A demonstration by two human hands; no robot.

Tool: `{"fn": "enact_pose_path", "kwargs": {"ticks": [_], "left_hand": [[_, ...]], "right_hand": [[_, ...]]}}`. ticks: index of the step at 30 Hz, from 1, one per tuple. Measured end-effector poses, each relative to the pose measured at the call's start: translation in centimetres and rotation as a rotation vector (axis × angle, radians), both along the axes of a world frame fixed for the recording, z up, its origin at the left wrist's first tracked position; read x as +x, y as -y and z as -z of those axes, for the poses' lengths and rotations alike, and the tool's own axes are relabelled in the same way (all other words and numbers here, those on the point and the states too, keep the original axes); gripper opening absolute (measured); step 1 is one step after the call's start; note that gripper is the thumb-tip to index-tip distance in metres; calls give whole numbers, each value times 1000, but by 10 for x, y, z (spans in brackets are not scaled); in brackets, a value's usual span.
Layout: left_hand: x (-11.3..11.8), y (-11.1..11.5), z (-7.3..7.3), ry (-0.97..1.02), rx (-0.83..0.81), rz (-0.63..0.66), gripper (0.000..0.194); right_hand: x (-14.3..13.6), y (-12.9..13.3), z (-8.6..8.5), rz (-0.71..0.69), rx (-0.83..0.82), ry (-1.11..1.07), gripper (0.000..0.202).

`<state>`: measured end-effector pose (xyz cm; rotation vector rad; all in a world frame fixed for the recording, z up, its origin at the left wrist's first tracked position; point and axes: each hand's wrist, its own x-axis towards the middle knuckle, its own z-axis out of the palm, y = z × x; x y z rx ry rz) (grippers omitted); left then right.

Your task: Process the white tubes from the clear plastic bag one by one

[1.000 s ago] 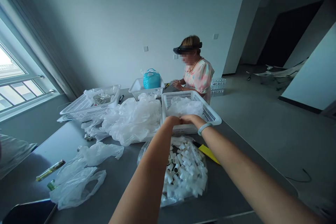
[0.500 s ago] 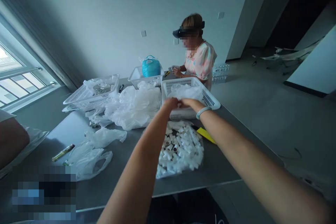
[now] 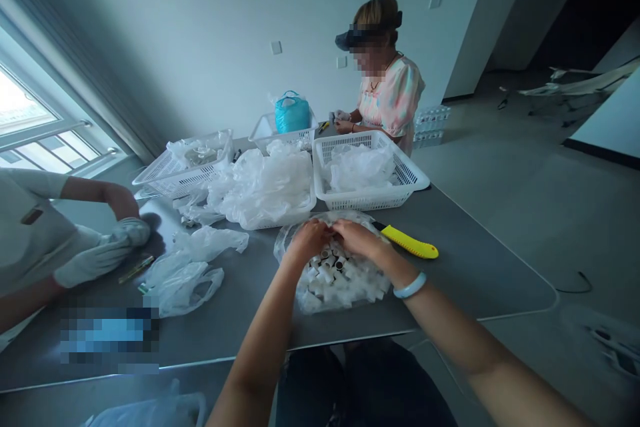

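A clear plastic bag (image 3: 290,240) lies open on the table before me, filled with short white plastic tube fittings (image 3: 325,273), some showing dark round openings. My left hand (image 3: 313,238) is over the far part of the fittings, fingers bent inward. Beside it, my right hand (image 3: 354,238), with a pale bangle on the wrist, curls its fingers towards the left one. The fingertips nearly meet; whatever they pinch is hidden or too small to name. A yellow-handled knife (image 3: 410,242) lies just right of the bag, its dark end towards my right hand.
Behind the bag stand a white basket (image 3: 373,200) holding clear plastic and a heap of plastic bags (image 3: 265,187). Farther back is a blue bag (image 3: 293,113) in another basket. A gloved co-worker (image 3: 100,247) is at left, another person (image 3: 393,87) across the table.
Both my hands have come back from the front of the right basket to the bag of fittings. The co-worker's gloved hands now show at left. The view has shifted.
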<state>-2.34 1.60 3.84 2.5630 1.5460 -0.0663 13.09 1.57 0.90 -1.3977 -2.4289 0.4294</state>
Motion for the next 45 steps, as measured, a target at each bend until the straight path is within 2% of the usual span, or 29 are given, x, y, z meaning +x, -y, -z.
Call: {"fn": "enact_pose_path", "kwargs": {"ticks": [3,6,12,18,20,24,29,34,38,42,45], "left_hand": [[2,1,22,57,148,-47,18],[2,0,30,121,184,-86,20],[1,3,30,189,196,-123,21],[-1,8,33,233,212,-95,20],[-1,8,34,246,215,-105,21],[0,9,34,269,219,-111,20],[1,10,35,273,240,-86,32],[1,9,36,288,231,-112,30],[-1,8,36,319,246,-96,20],[-2,7,37,401,266,-56,17],[-2,7,38,479,257,-72,20]], "right_hand": [[-5,1,17,82,59,28,26],[-5,0,25,120,89,0,24],[-5,-2,28,152,102,-153,19],[-3,0,26,142,29,-464,16],[-1,1,24,157,71,-415,15],[1,5,21,184,173,-149,13],[-4,6,21,203,160,-44,17],[-3,1,28,246,153,-152,20],[-2,0,33,222,150,-266,22],[-2,3,32,208,147,-415,26],[-2,6,27,174,192,-493,28]]}}
